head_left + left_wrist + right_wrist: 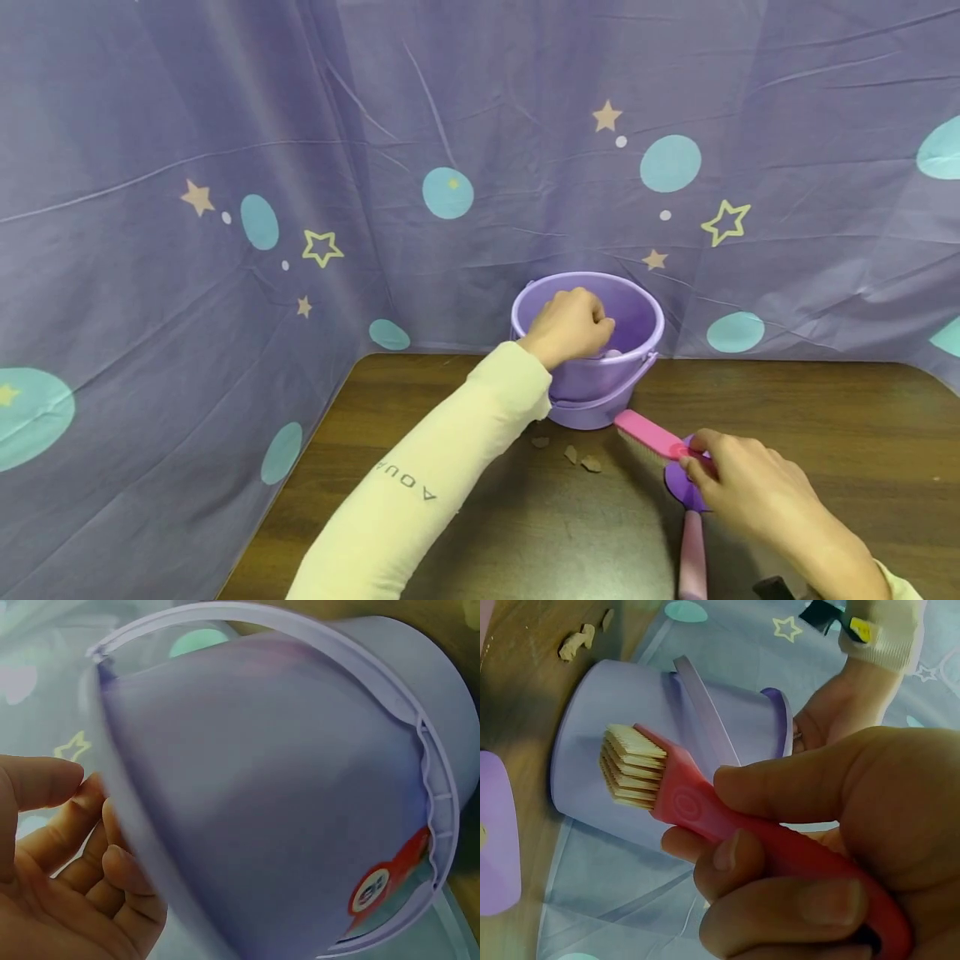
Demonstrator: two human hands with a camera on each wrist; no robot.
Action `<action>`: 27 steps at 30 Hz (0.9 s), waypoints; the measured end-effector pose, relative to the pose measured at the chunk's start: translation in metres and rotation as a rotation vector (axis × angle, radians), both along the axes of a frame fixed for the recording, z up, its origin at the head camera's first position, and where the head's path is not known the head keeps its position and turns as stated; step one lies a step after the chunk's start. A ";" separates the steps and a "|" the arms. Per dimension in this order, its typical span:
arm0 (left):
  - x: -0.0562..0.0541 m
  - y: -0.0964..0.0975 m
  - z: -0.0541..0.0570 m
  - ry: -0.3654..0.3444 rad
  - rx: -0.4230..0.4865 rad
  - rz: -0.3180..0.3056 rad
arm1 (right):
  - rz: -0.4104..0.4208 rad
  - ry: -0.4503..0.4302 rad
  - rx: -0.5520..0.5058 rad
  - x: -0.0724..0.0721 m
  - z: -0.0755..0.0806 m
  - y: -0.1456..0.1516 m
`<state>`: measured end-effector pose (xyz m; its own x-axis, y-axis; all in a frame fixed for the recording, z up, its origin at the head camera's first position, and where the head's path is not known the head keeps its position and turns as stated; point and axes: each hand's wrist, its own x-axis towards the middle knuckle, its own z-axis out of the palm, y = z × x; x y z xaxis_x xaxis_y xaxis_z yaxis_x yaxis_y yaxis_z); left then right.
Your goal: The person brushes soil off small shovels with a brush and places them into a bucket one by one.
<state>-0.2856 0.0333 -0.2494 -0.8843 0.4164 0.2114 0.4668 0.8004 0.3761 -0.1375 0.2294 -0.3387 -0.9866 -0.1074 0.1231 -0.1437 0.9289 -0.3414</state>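
Observation:
A lilac bucket (600,379) stands upright at the back of the wooden table, its handle hanging down in front. My left hand (573,325) is over the bucket's mouth. In the left wrist view its fingers (90,859) curl loosely beside the rim, and nothing shows between them. With thumb and curled fingers my right hand (757,487) grips a pink brush (648,433) by its handle; the cream bristles (632,766) show in the right wrist view. Beneath this hand lies a purple, flat-headed tool (681,487) with a pink handle, partly hidden.
Several small tan scraps (591,463) lie on the table (570,533) just in front of the bucket. A purple patterned curtain (487,242) hangs behind the table and along its left side, close behind the bucket.

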 end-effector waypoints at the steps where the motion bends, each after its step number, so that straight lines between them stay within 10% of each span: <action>1: 0.001 -0.003 0.001 0.018 0.014 -0.014 | 0.000 0.000 -0.001 0.000 0.001 0.001; 17: 0.055 -0.028 -0.021 0.241 0.135 -0.114 | -0.042 0.051 -0.028 0.002 -0.006 0.024; 27: 0.096 -0.021 -0.055 0.166 0.154 -0.210 | -0.043 0.069 -0.020 0.000 -0.008 0.036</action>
<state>-0.1893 0.0127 -0.3043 -0.7300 0.5384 0.4210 0.6815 0.6192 0.3899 -0.1374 0.2649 -0.3463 -0.9793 -0.0615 0.1930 -0.1274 0.9278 -0.3506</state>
